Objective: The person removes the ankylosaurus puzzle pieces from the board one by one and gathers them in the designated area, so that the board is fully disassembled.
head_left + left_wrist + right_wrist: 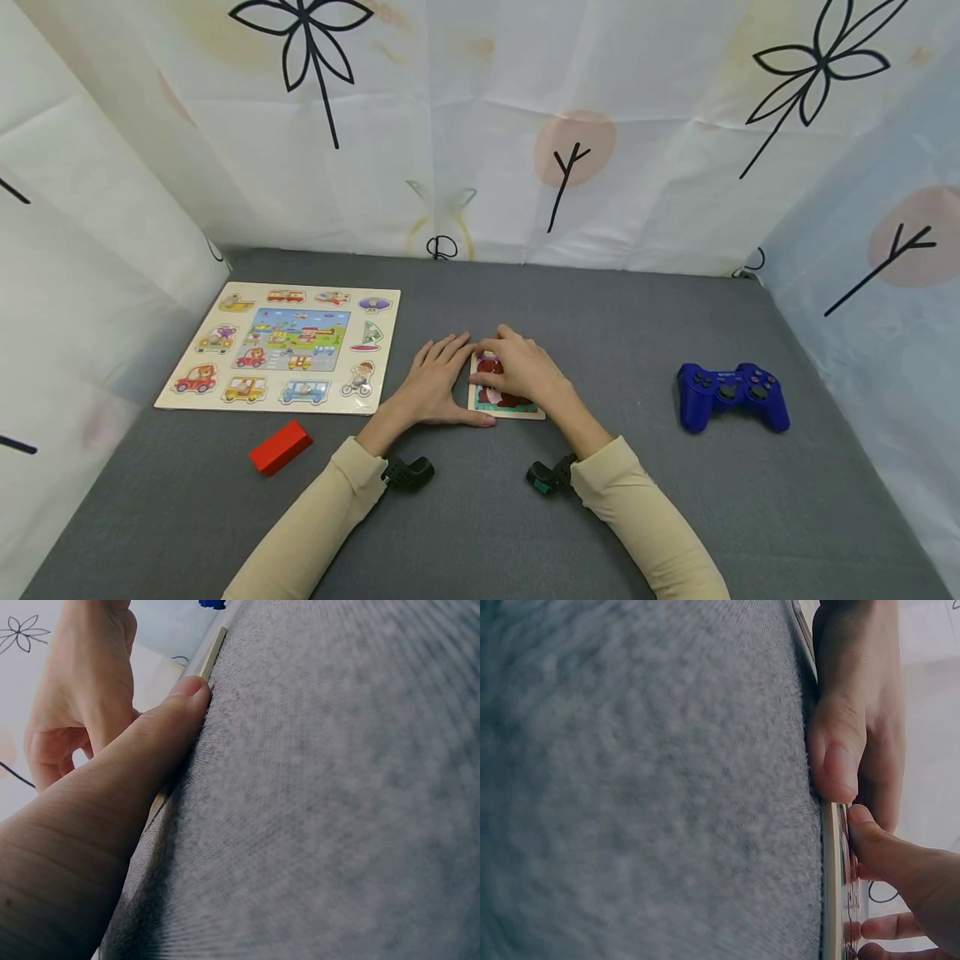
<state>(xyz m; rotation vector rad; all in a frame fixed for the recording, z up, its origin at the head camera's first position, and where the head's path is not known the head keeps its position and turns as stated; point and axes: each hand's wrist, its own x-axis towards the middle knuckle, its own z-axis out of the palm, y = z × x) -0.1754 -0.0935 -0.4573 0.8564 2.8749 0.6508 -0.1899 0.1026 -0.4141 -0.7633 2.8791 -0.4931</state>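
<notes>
A small flat picture puzzle [517, 410] with a pale wooden frame and a brown animal figure lies on the grey table, partly covered by both hands. My left hand [437, 385] rests at its left side with fingers extended and spread, the thumb along the near edge. From the right, my right hand [521, 367] reaches over the puzzle with bent fingers. Its thumb [866, 825] and fingertips touch the picture surface, apart from each other, on either side of a brown patch. I cannot tell whether a loose piece is pinched between them.
On the left lies a large wooden vehicle puzzle board [386, 350]. A red block [281, 447] sits near its front edge, left of my left forearm. Over to the right is a blue game controller [732, 397]. Patterned white curtains [480, 125] enclose the table's back and sides.
</notes>
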